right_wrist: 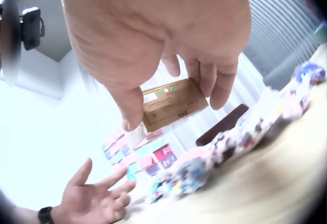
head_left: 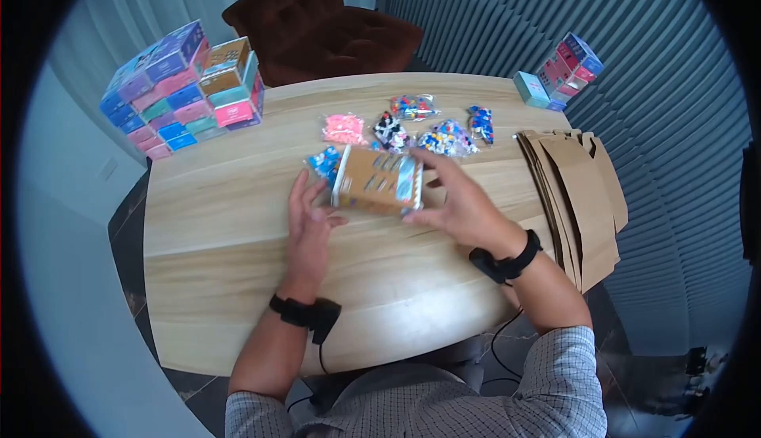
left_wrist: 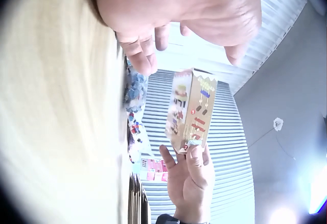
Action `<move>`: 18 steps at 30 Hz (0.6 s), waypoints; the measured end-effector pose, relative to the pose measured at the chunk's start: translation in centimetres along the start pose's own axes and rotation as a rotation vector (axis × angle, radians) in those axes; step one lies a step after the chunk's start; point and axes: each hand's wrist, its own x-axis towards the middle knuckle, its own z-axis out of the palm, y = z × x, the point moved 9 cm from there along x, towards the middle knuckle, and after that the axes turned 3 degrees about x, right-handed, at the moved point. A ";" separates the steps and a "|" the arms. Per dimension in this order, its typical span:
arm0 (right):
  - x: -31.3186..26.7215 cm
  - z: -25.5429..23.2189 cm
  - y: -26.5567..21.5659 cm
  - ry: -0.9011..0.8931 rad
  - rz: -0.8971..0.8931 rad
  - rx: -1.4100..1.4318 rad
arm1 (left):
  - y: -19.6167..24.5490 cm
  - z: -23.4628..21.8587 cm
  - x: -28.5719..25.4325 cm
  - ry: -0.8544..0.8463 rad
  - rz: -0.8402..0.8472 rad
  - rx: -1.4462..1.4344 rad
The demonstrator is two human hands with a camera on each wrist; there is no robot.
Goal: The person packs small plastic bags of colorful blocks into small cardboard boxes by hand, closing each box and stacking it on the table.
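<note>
A small brown cardboard box (head_left: pixel 372 178) with printed pictures is raised over the table, its right end gripped between the thumb and fingers of my right hand (head_left: pixel 468 212). In the right wrist view the box (right_wrist: pixel 176 104) shows a printed end panel. To the left of the box, my left hand (head_left: pixel 307 224) is apart from it, fingers loosely spread and holding nothing. A clear bag of blue pieces (head_left: pixel 323 162) lies just beyond the left fingertips, partly hidden behind the box. Near it lie a bag of pink pieces (head_left: pixel 344 129) and a bag of black and white pieces (head_left: pixel 389 131).
Further bags of colourful pieces (head_left: pixel 448 138) lie across the wooden table (head_left: pixel 214 224). Colourful boxes (head_left: pixel 170 93) are stacked at the back left, with a smaller stack (head_left: pixel 569 72) back right. Brown paper bags (head_left: pixel 583 200) lie along the right edge. A brown chair (head_left: pixel 317 26) stands behind.
</note>
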 end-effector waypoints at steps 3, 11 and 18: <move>-1.5 4.2 -0.8 -0.098 0.003 0.075 | 0.5 0.4 0.1 -0.097 0.102 0.099; -3.2 5.6 1.1 -0.011 0.227 0.571 | -0.9 0.0 -0.3 -0.086 -0.034 0.187; -3.7 6.0 1.3 0.039 0.193 0.745 | -1.2 -0.6 0.3 -0.060 -0.027 0.091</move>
